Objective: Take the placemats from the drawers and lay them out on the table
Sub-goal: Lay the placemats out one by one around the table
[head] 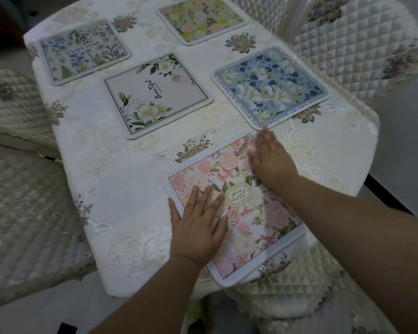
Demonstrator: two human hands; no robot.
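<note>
Currently, head view: one wide-angle look down at a tabletop (121, 179) that is wearing a cream embroidered cloth.
Pink placemat (239, 203): lying flat at the near edge of the tabletop, its nearest corner reaching the cloth's edge; probably being settled into its spot.
Left hand (198, 227): lying palm down on the pink placemat's near-left part, fingers straight and spread, holding nothing; seemingly pinning the mat so it is not sliding on the cloth.
Right hand (270, 162): resting flat on the pink placemat's far-right corner, fingers straight and together, slightly blurred, gripping nothing; likely smoothing or nudging that corner square.
Blue placemat (270, 88): lying just beyond the right hand's fingertips, apart from the pink one, text running round its border.
White placemat (158, 95): sitting mid-table, left of the blue one, lettered "Beautiful", flowers at two corners.
Pale blue placemat (83, 51): lying at the far left, well apart from the pink one.
Green placemat (200, 19): lying at the far end, partly cut off by the frame's top.
Quilted chairs (362, 44): standing around the tabletop on the left, right and near sides.
Spacing: mats are lying separately, none overlapping, apparently one per seat.
Progress: five mats are showing on the tabletop; drawers are not in view, so whether more are waiting cannot be told.
</note>
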